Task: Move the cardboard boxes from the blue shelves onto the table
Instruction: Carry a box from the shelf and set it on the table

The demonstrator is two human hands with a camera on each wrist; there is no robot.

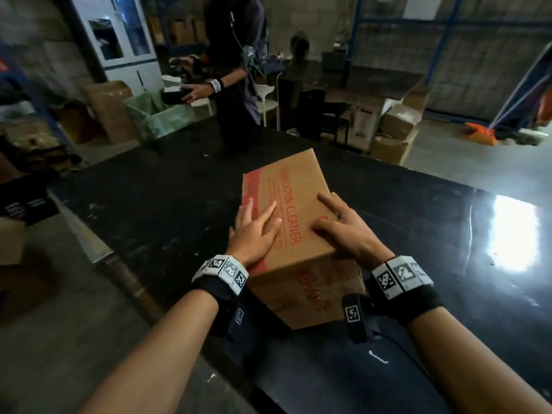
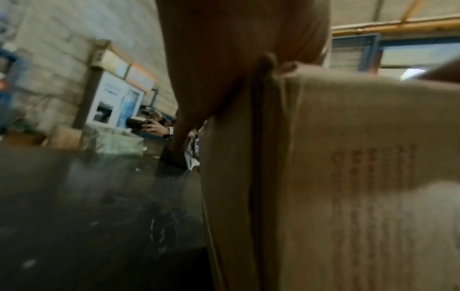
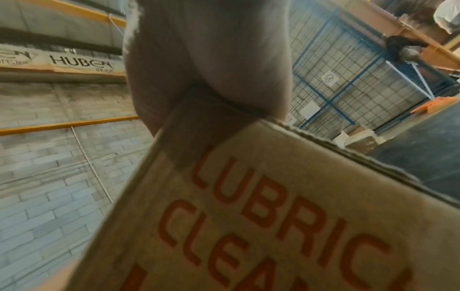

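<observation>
A brown cardboard box with red "LUBRICATION CLEANER" print stands on the black table, near its front edge. My left hand lies on the box's top at its left edge, fingers straight and spread. On the top's right side rests my right hand, thumb and index finger flat on it, the other fingers hidden past the right edge. The left wrist view shows the palm against the box. From the right wrist, the hand sits above the printed face.
Another person stands at the table's far edge holding a dark object. A green-lined box sits beyond the far left corner. More cardboard boxes are stacked on the floor at the right. Blue shelf frames line the back wall.
</observation>
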